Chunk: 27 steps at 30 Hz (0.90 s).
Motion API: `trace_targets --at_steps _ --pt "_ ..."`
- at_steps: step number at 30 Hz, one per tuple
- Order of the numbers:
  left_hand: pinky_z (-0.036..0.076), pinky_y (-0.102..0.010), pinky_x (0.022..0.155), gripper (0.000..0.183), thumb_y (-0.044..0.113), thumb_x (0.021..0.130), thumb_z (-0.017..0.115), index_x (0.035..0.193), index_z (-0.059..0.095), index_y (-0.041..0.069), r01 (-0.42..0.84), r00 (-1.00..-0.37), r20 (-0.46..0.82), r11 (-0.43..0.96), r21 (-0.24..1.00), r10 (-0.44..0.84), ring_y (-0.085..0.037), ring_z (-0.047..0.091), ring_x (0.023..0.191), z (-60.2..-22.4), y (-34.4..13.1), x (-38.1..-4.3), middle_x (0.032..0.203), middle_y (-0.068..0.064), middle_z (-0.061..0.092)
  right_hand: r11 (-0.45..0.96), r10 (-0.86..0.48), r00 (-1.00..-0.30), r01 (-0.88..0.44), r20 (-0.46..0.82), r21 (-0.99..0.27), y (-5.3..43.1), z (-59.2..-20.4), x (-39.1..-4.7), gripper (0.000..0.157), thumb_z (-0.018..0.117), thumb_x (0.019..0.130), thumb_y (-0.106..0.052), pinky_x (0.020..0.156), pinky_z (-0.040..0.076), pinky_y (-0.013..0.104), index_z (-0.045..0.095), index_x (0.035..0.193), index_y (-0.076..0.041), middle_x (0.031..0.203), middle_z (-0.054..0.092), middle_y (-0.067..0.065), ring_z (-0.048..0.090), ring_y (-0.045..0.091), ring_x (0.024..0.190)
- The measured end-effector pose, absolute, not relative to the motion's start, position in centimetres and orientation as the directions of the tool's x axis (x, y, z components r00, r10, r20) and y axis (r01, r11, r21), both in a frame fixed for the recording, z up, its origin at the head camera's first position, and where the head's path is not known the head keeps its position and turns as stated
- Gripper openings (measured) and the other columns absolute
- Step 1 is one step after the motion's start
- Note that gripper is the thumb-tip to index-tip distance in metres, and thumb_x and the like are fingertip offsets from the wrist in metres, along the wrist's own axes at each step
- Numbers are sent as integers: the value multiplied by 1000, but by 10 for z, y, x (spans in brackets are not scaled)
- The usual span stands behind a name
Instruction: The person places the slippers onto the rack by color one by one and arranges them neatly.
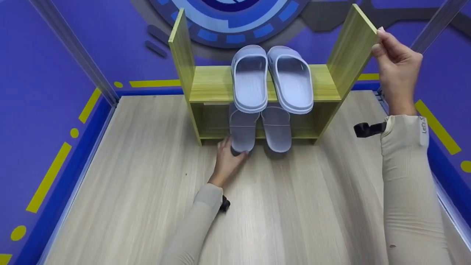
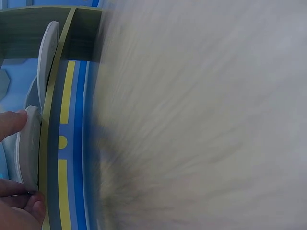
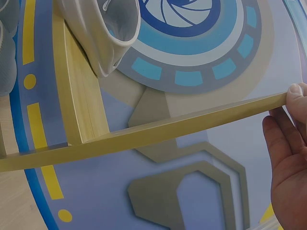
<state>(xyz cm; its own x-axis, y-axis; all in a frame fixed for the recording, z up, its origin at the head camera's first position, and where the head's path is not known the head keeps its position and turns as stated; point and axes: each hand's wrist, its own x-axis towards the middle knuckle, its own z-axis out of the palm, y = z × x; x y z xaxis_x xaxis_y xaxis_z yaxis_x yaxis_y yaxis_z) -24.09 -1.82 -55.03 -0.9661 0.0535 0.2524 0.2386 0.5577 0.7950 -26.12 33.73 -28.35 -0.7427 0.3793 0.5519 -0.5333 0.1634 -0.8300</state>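
Observation:
A small wooden shoe rack [image 1: 211,84] stands against the back wall, with a pair of light grey slippers on its upper shelf: the left slipper [image 1: 251,84] and the right slipper [image 1: 295,86]. On the lower shelf lies a second grey pair, heels sticking out in front. My left hand [image 1: 228,162] holds the heel of the lower left slipper [image 1: 243,137], thumb on one side and fingers on the other; the left wrist view shows this slipper [image 2: 29,148] edge-on. Beside it is the lower right slipper [image 1: 276,134]. My right hand [image 1: 399,68] pinches the top front corner of the rack's right side panel [image 1: 353,48].
The rack stands on a light wood-grain surface [image 1: 147,176]. Purple-blue printed walls [image 1: 36,92] with yellow marks close in the back and both sides. The rack's left side panel [image 1: 182,51] rises above the upper shelf.

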Motion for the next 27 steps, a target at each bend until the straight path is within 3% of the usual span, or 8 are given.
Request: trace_targets --at_steps 5,15,27 --pt "38 -50 108 79 28 78 78 139 44 -8 263 -957 283 568 780 54 -41 42 127 -550 -18 -239 142 -26 45 66 377 -741 -577 556 -814 339 -285 -263 31 72 81 0 84 53 16 69 112 5 119 68 13 68 13 99" --pt "37 -50 110 79 24 77 80 140 43 -8 253 -963 260 559 790 67 -41 41 129 -551 -19 -239 143 -27 43 189 376 -739 -529 559 -827 336 -283 -260 30 69 85 -5 87 53 16 69 115 0 118 69 10 68 11 99" --pt "33 -55 111 76 24 84 74 145 37 -1 284 -958 257 521 805 125 -42 35 132 -553 -30 -239 147 -27 37 280 392 -725 -492 566 -824 331 -281 -256 30 67 87 -8 91 51 17 69 116 -5 122 67 9 67 9 103"
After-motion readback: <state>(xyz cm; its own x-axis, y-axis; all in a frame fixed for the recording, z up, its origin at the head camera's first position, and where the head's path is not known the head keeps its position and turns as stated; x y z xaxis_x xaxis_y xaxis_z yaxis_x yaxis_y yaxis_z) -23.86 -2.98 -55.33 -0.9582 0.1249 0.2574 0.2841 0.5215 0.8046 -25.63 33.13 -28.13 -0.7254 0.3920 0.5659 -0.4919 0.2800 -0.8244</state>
